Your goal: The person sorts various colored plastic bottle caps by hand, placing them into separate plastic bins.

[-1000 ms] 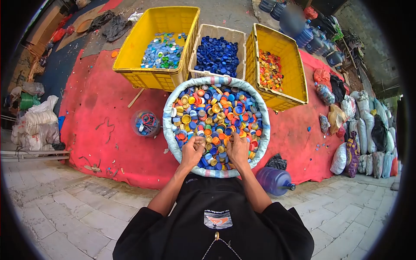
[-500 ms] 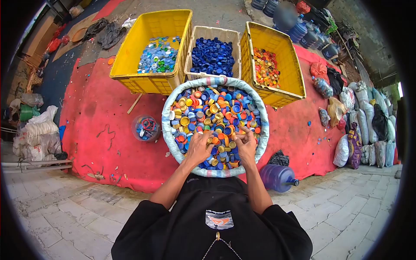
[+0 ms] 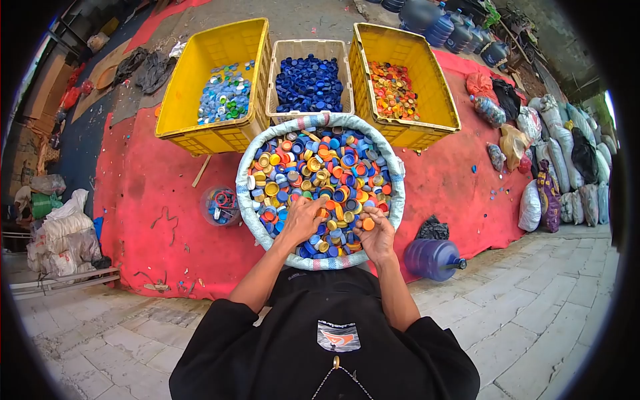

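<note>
A round sack-lined basket (image 3: 245, 193) in front of me is heaped with mixed bottle caps (image 3: 313, 163) in blue, orange, yellow and white. My left hand (image 3: 302, 221) is down on the heap, left of its near middle. Its fingers are bent around an orange cap (image 3: 323, 213), partly hidden by them. Near the basket's right rim, my right hand (image 3: 379, 239) pinches another orange bottle cap (image 3: 368, 224) between thumb and fingers, just above the heap.
Beyond the basket stand a yellow crate (image 3: 257, 100) with light-blue and green caps, a white crate (image 3: 272, 100) with dark-blue caps, and a yellow crate (image 3: 433, 113) with orange-red caps. A small tub (image 3: 220, 205) sits left; a water jug (image 3: 430, 259) lies right.
The view has shifted slightly. My right hand has turned and drawn back towards the rim, now showing an orange cap in its fingers. My left hand stays on the heap.
</note>
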### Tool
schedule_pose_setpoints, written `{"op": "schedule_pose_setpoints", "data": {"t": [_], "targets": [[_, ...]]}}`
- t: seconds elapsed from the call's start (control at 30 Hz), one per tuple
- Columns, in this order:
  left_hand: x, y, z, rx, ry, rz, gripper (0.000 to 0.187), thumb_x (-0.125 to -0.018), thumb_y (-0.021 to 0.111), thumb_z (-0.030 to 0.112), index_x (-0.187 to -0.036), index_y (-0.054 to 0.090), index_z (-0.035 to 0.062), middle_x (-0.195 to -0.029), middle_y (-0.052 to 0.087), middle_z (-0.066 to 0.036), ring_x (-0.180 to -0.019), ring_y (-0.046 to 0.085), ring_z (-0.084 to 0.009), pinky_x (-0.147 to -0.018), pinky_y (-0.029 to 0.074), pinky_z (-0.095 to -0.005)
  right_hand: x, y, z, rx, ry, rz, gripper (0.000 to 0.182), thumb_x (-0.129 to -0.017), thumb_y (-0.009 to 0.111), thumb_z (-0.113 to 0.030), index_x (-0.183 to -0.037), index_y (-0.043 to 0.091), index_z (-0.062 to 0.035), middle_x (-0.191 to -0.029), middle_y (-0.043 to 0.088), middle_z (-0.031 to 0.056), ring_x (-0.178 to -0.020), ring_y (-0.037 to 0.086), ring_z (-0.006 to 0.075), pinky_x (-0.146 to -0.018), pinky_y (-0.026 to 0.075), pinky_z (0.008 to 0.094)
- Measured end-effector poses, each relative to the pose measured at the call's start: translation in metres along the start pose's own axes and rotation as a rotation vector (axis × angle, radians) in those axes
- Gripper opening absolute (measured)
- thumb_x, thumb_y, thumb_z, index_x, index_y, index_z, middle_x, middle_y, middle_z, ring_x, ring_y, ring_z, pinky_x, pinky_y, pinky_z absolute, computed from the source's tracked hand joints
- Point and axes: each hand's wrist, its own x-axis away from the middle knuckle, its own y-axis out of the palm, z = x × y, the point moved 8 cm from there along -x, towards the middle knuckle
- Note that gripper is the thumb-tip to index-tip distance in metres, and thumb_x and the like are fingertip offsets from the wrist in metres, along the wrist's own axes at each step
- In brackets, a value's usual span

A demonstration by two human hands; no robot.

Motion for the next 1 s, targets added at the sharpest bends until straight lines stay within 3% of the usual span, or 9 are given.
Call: {"op": "schedule_pose_setpoints", "data": {"t": [0.2, 0.23, 0.37, 0.47, 0.57, 0.6, 0.63, 0.77, 1.0], "targets": [[0.000, -0.020, 0.014, 0.097, 0.019, 0.098, 0.046, -0.073, 0.073, 0.012, -0.118, 0.061, 0.0048, -0.096, 0.065, -0.012, -0.091, 0.056, -0.0310, -0.084, 0.042, -0.0412, -0.004, 0.011, 0.005, 0.068, 0.011, -0.010, 0.024, -0.085, 0.057, -0.021, -0.105, 0.055, -0.0074, -0.087, 0.058, 0.0039, -0.079, 0.057, 0.0171, -0.071, 0.049, 0.0331], [0.000, -0.029, 0.019, 0.077, 0.039, 0.144, 0.041, -0.079, 0.071, 0.012, -0.117, 0.060, 0.0037, -0.097, 0.065, -0.010, -0.091, 0.058, -0.0248, -0.084, 0.044, -0.0370, -0.005, 0.012, 0.006, 0.084, 0.015, 0.002, 0.024, -0.085, 0.057, -0.022, -0.104, 0.055, -0.0081, -0.086, 0.059, 0.0034, -0.079, 0.057, 0.0170, -0.070, 0.049, 0.0331], [0.017, -0.030, -0.017, 1.089, -0.442, 0.200, 0.034, -0.089, 0.063, 0.014, -0.118, 0.056, -0.0012, -0.099, 0.063, -0.005, -0.091, 0.059, -0.0104, -0.080, 0.048, -0.0267, -0.017, 0.021, 0.012, 0.204, 0.049, -0.019, 0.018, -0.086, 0.064, -0.020, -0.098, 0.058, -0.0074, -0.081, 0.058, 0.0011, -0.071, 0.055, 0.0132, -0.066, 0.047, 0.0276], [0.032, -0.052, -0.021, 1.756, -0.419, 0.378, 0.025, -0.090, 0.058, 0.015, -0.111, 0.058, 0.0011, -0.093, 0.061, -0.006, -0.086, 0.061, -0.0159, -0.078, 0.050, -0.0305, -0.034, 0.025, 0.013, 0.767, -0.040, 0.009, 0.020, -0.085, 0.067, -0.017, -0.099, 0.059, -0.0046, -0.080, 0.060, 0.0010, -0.069, 0.056, 0.0126, -0.063, 0.045, 0.0275], [0.054, -0.056, -0.034, 1.975, -0.545, 0.473, 0.019, -0.091, 0.055, 0.016, -0.104, 0.059, 0.0035, -0.089, 0.061, -0.005, -0.082, 0.060, -0.0168, -0.072, 0.050, -0.0314, -0.046, 0.055, 0.017, 1.237, -0.203, -0.069, 0.029, -0.079, 0.072, -0.017, -0.099, 0.061, 0.0000, -0.083, 0.065, 0.0088, -0.072, 0.062, 0.0175, -0.066, 0.048, 0.0291], [0.061, -0.055, -0.040, 2.015, -0.545, 0.475, 0.018, -0.091, 0.055, 0.017, -0.104, 0.059, 0.0035, -0.088, 0.060, -0.005, -0.082, 0.059, -0.0170, -0.072, 0.050, -0.0309, -0.047, 0.068, 0.018, 1.391, -0.248, -0.112, 0.030, -0.078, 0.073, -0.017, -0.100, 0.061, 0.0011, -0.084, 0.066, 0.0109, -0.074, 0.063, 0.0190, -0.067, 0.049, 0.0299], [0.067, -0.052, -0.048, 2.055, -0.542, 0.477, 0.018, -0.092, 0.055, 0.017, -0.103, 0.059, 0.0036, -0.087, 0.059, -0.005, -0.083, 0.058, -0.0172, -0.072, 0.050, -0.0303, -0.047, 0.084, 0.019, 1.479, -0.303, -0.139, 0.031, -0.076, 0.072, -0.015, -0.098, 0.060, 0.0031, -0.090, 0.066, 0.0183, -0.083, 0.065, 0.0281, -0.073, 0.050, 0.0362], [0.086, -0.051, -0.058, 1.911, -0.617, 0.546, 0.010, -0.092, 0.057, 0.016, -0.097, 0.058, 0.0078, -0.083, 0.058, -0.002, -0.078, 0.058, -0.0143, -0.065, 0.050, -0.0288, -0.057, 0.109, 0.038, 1.618, -0.625, -0.300, 0.026, -0.076, 0.066, -0.009, -0.097, 0.059, 0.0041, -0.090, 0.064, 0.0241, -0.086, 0.061, 0.0419, -0.077, 0.048, 0.0467], [0.102, -0.054, -0.057, 1.464, -0.725, 0.540, 0.014, -0.087, 0.067, 0.013, -0.098, 0.059, 0.0094, -0.083, 0.061, 0.000, -0.070, 0.057, -0.0083, -0.059, 0.046, -0.0227, -0.071, 0.123, 0.061, 1.847, -0.603, -0.331, 0.020, -0.078, 0.059, -0.007, -0.095, 0.058, 0.0031, -0.087, 0.064, 0.0236, -0.084, 0.060, 0.0423, -0.075, 0.048, 0.0485]]}}
